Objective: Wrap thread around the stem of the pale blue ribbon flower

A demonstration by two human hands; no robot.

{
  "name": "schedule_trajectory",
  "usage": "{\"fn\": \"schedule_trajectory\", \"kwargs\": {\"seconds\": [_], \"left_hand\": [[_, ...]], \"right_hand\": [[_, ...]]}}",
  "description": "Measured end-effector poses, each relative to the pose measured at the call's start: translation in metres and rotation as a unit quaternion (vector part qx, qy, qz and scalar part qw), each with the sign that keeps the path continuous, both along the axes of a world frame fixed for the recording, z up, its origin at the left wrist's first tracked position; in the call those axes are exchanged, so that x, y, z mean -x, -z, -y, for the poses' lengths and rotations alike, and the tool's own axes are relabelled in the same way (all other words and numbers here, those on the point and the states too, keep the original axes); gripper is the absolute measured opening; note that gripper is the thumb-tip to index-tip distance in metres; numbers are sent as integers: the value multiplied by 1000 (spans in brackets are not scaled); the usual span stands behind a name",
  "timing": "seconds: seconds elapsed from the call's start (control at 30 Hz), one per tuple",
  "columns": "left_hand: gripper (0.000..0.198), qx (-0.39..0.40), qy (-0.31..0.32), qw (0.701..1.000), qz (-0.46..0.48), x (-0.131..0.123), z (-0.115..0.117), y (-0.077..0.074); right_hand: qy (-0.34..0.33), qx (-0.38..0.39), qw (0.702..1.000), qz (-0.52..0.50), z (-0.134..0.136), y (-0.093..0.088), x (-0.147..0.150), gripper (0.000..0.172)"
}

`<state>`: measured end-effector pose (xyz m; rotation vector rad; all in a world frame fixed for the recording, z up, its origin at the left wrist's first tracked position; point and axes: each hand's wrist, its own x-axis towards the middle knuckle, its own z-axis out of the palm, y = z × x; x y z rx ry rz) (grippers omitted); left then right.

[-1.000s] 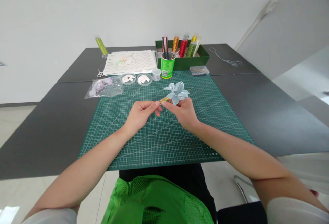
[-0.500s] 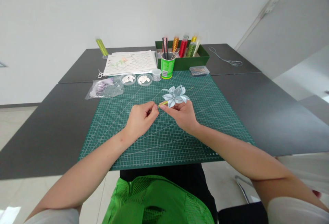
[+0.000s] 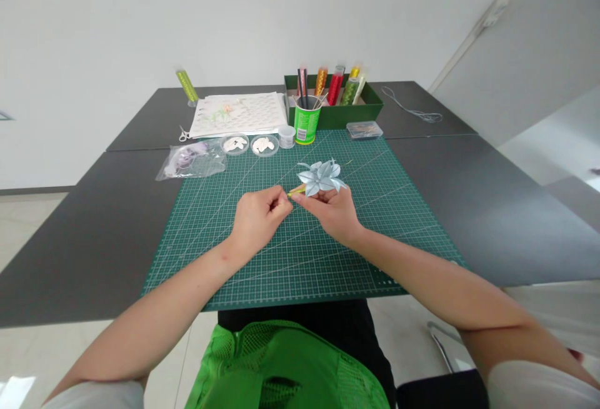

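A pale blue flower (image 3: 320, 176) with pointed petals hangs over the middle of the green cutting mat (image 3: 300, 259). My right hand (image 3: 334, 214) is closed around the base of the flower, its thumb and forefinger pinching the yellow-green stem (image 3: 297, 191). The stem points left from under the petals. My left hand (image 3: 259, 214) is closed in a pinch at the left end of the stem, fingertips almost touching those of the right. Its curled fingers hide the stem's tip.
Behind the mat stand a green can (image 3: 306, 122) of tools and a green box (image 3: 349, 114) with thread spools. Two dishes of white pieces (image 3: 235, 144), a small tub (image 3: 286, 137), a plastic bag (image 3: 191, 160), white sheets (image 3: 239, 115) and a clear case (image 3: 364, 130) lie around.
My left fingertips have shifted very slightly right, closer to the right hand. The flower is tilted a little differently. Both hands keep their grip.
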<state>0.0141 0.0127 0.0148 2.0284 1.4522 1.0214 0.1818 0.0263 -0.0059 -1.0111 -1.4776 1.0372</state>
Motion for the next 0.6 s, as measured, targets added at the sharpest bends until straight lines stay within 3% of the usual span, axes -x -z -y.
{"fn": "schedule_trajectory", "kwargs": {"seconds": [0.13,0.23,0.6], "left_hand": [[41,70,115,987,85,6,-7,-1],[41,115,167,970,134,10,-12,-3],[37,149,159,963,157,10,-15,-6]], "right_hand": [[8,-16,1000,0,-4,-5,-2,31],[0,-21,1000,-12,-8,-9,-5,32],[-26,-26,999,-19,-11,-11,-9,30]]}}
